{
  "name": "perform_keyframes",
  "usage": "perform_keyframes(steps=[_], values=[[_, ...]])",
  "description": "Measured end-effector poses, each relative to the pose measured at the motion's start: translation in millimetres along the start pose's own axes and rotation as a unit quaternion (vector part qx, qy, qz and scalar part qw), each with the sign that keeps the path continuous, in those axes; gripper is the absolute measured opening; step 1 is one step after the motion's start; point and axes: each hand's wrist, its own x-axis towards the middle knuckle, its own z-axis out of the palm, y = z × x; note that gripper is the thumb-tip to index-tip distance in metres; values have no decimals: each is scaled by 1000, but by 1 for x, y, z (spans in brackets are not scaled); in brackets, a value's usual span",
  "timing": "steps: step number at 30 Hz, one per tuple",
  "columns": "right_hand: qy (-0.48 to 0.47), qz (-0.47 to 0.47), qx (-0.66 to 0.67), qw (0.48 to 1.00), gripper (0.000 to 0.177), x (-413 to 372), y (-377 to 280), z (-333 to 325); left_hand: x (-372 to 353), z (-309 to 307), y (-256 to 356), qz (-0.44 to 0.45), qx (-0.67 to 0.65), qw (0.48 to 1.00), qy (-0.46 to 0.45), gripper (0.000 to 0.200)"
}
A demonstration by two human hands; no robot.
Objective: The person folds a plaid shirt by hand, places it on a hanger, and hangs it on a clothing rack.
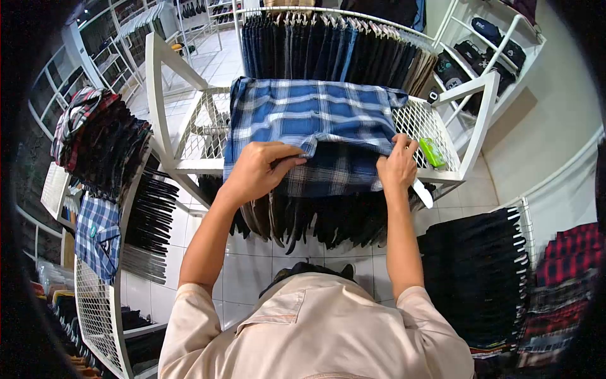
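A blue and white plaid shirt (278,114) lies spread over a white wire-mesh rack (199,148), its near part hanging over the front edge. My left hand (265,167) pinches the fabric near the middle, thumb and forefinger together at a raised edge. At the shirt's right side, my right hand (398,163) has its fingers closed on the cloth. The raised edge between my hands shows the darker inside of the shirt. A bright green object (432,152) rests on the mesh just right of my right hand, and a white flat piece (422,193) sticks out below that hand.
Dark garments hang under the rack, and jeans (315,50) hang behind it. Folded plaid shirts (98,132) are stacked at the left, above another blue plaid shirt (98,234). Black trousers (473,278) hang at the right. Shelves with caps (486,30) stand at the back right.
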Motion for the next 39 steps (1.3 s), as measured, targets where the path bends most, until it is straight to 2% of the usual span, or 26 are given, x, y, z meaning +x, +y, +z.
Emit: perform_keyframes(steps=[3,5,9,10,13,15,17,20,22,25,27,29,30,33,34,37,39], values=[[17,-1,9,1000,55,4,5,13,-8,4,-9,-9,-2,1000,-9,16],[20,-60,28,998,54,3,-1,28,-12,11,-15,-19,-7,999,-37,16],[-24,-66,14,997,43,10,-12,43,-6,20,-21,5,14,981,-192,17],[-34,-69,21,997,42,12,-8,48,-2,18,-21,-29,19,966,-255,21],[-47,-57,48,996,40,12,-4,48,22,35,-46,-42,10,993,-109,27],[-36,-68,82,994,40,10,5,52,45,50,-78,-9,173,985,3,26],[-12,-86,103,991,37,9,16,51,53,72,-124,49,239,969,38,27],[10,-110,121,986,31,15,35,40,53,90,-150,-8,211,977,-3,31],[23,-124,124,984,25,21,52,39,55,93,-153,-26,218,976,5,30],[31,-96,101,990,27,24,61,31,58,92,-154,-37,228,973,-2,28],[43,-41,69,996,28,29,80,30,58,95,-157,-48,236,971,-4,27],[13,-4,64,998,28,31,99,26,56,96,-156,-56,235,970,12,26],[-19,29,82,996,28,32,107,28,56,96,-155,-62,236,970,13,25],[-18,24,167,985,29,22,120,33,56,95,-152,-66,229,971,16,24],[3,-8,173,985,30,20,124,32,57,95,-151,-69,228,971,18,23],[-87,57,249,963,33,24,136,8,57,95,-148,-82,232,969,31,23],[-61,19,265,962,36,19,149,8,56,96,-148,-95,239,966,42,24]])
